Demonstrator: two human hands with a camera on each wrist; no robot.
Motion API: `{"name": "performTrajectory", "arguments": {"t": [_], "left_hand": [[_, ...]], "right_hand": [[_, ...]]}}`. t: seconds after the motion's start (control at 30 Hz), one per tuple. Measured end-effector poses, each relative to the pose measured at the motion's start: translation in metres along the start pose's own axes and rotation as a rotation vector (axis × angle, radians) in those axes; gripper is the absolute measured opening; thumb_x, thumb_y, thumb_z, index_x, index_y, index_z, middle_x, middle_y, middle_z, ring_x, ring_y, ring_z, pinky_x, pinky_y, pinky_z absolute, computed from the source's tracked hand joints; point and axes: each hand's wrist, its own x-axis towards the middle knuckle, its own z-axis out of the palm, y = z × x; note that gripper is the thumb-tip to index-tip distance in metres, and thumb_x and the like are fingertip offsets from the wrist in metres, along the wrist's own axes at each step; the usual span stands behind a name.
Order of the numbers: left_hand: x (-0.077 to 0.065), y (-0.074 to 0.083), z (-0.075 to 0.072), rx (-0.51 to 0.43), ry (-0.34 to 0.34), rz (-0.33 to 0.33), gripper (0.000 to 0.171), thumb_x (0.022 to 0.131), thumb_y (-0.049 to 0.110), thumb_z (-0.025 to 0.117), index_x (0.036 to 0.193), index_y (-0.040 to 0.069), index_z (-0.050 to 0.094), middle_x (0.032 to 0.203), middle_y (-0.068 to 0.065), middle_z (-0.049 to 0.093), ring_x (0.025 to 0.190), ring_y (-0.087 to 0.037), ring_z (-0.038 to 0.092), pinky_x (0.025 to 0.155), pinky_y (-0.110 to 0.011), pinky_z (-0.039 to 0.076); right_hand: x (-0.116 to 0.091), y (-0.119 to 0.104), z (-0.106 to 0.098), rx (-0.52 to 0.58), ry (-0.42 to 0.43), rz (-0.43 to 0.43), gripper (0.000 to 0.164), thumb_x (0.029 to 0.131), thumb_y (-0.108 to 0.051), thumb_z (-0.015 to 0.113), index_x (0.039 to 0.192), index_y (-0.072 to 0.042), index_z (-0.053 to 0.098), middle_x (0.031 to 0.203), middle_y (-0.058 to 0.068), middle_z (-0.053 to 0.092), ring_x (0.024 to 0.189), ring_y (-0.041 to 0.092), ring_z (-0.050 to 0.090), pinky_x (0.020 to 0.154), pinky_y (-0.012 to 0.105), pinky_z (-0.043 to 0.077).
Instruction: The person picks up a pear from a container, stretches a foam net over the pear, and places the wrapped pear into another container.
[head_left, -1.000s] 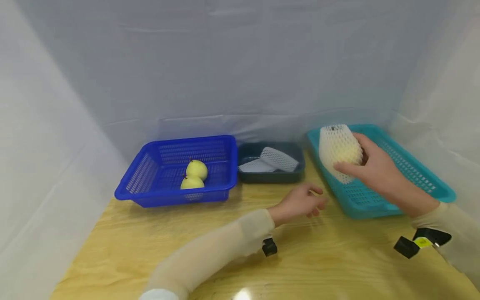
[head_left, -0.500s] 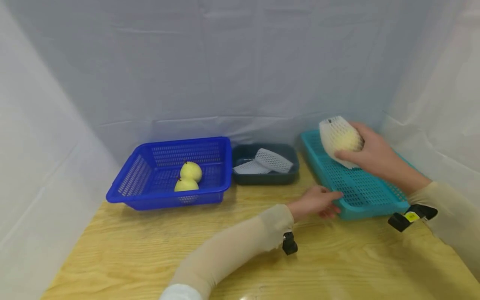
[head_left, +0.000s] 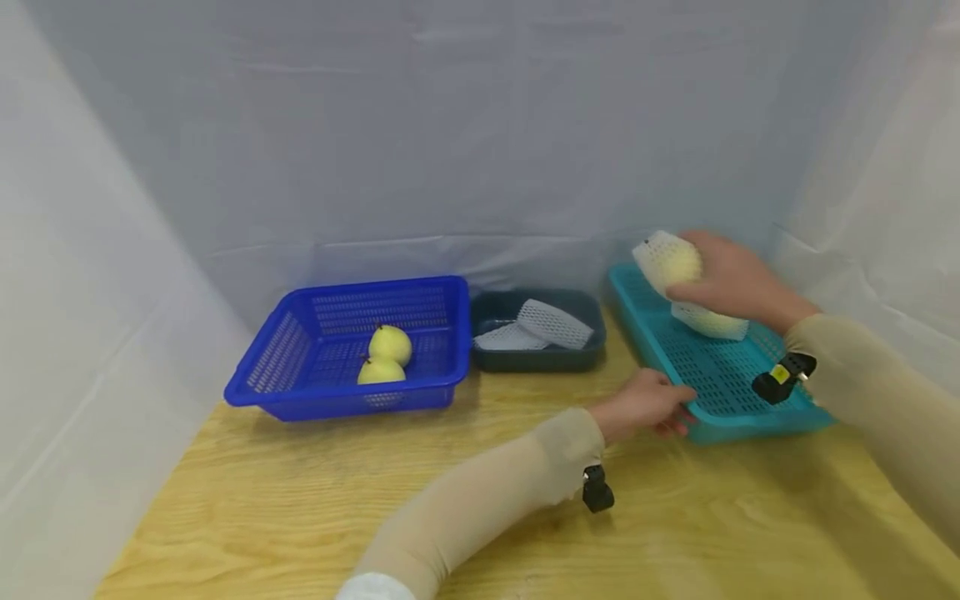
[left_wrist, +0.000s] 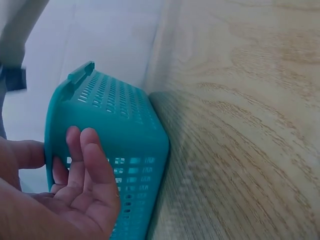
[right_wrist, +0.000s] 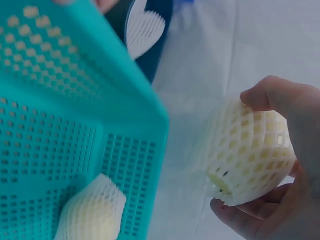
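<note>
My right hand (head_left: pixel 735 279) holds a pale yellow pear in a white foam net (head_left: pixel 670 262) above the far part of the teal basket (head_left: pixel 705 379). In the right wrist view, thumb and fingers curl round the netted pear (right_wrist: pixel 255 150), and a bit of stem shows at the net's open end. A second netted pear (head_left: pixel 708 322) lies inside the basket, partly hidden by the right hand in the head view. With its thumb over the rim and fingers against the outer wall, my left hand (left_wrist: pixel 75 190) pinches the teal basket's near left corner.
On the left, a blue basket (head_left: pixel 341 389) holds two bare yellow pears (head_left: pixel 390 344). Between the baskets stands a dark green tray (head_left: pixel 540 360) with white foam nets (head_left: pixel 555 323). Pale sheeting (head_left: pixel 480 150) rises behind and beside the wooden table (head_left: pixel 300 492).
My left hand has moved right and taken hold of the teal basket's corner. My right hand has lifted the netted pear slightly farther back, and the second netted pear has come into sight.
</note>
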Motion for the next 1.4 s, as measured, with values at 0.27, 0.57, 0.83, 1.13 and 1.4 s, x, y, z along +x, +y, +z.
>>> {"name": "performTrajectory", "arguments": {"t": [0.27, 0.57, 0.83, 1.13, 1.4], "left_hand": [[-0.002, 0.001, 0.006, 0.044, -0.002, 0.008, 0.029, 0.100, 0.021, 0.062, 0.078, 0.002, 0.066, 0.077, -0.011, 0.075, 0.055, -0.014, 0.061, 0.083, -0.054, 0.058], [0.000, 0.006, 0.015, 0.063, 0.023, -0.011, 0.030, 0.099, 0.020, 0.063, 0.076, 0.001, 0.067, 0.072, -0.010, 0.073, 0.050, -0.013, 0.058, 0.078, -0.051, 0.059], [-0.004, 0.007, 0.021, 0.077, 0.026, -0.031, 0.031, 0.098, 0.020, 0.065, 0.075, 0.001, 0.070, 0.071, -0.010, 0.074, 0.049, -0.013, 0.058, 0.067, -0.042, 0.060], [-0.008, 0.012, 0.032, 0.088, 0.019, -0.065, 0.030, 0.098, 0.021, 0.065, 0.078, 0.001, 0.073, 0.072, -0.011, 0.074, 0.046, -0.013, 0.054, 0.064, -0.040, 0.060], [-0.007, 0.010, 0.034, 0.105, 0.011, -0.056, 0.033, 0.099, 0.022, 0.065, 0.075, 0.001, 0.072, 0.070, -0.008, 0.073, 0.048, -0.014, 0.057, 0.071, -0.044, 0.060]], "right_hand": [[0.036, 0.025, 0.007, -0.180, -0.138, -0.017, 0.082, 0.091, -0.040, 0.070, 0.150, 0.005, 0.033, 0.135, 0.032, 0.051, 0.109, 0.044, 0.058, 0.081, 0.060, 0.048], [0.056, 0.050, 0.017, -0.221, -0.305, 0.061, 0.084, 0.092, -0.033, 0.068, 0.147, 0.015, 0.028, 0.144, 0.043, 0.036, 0.122, 0.059, 0.045, 0.092, 0.068, 0.043], [0.062, 0.060, 0.035, -0.133, -0.427, 0.127, 0.088, 0.092, -0.036, 0.066, 0.148, 0.018, 0.023, 0.144, 0.046, 0.033, 0.112, 0.055, 0.054, 0.070, 0.053, 0.054], [0.066, 0.068, 0.051, -0.182, -0.501, 0.084, 0.084, 0.092, -0.034, 0.066, 0.145, 0.020, 0.029, 0.145, 0.046, 0.032, 0.127, 0.061, 0.041, 0.093, 0.066, 0.045], [0.066, 0.076, 0.057, -0.059, -0.589, 0.160, 0.091, 0.093, -0.032, 0.068, 0.151, 0.017, 0.017, 0.150, 0.046, 0.022, 0.128, 0.062, 0.041, 0.085, 0.060, 0.054]]}}
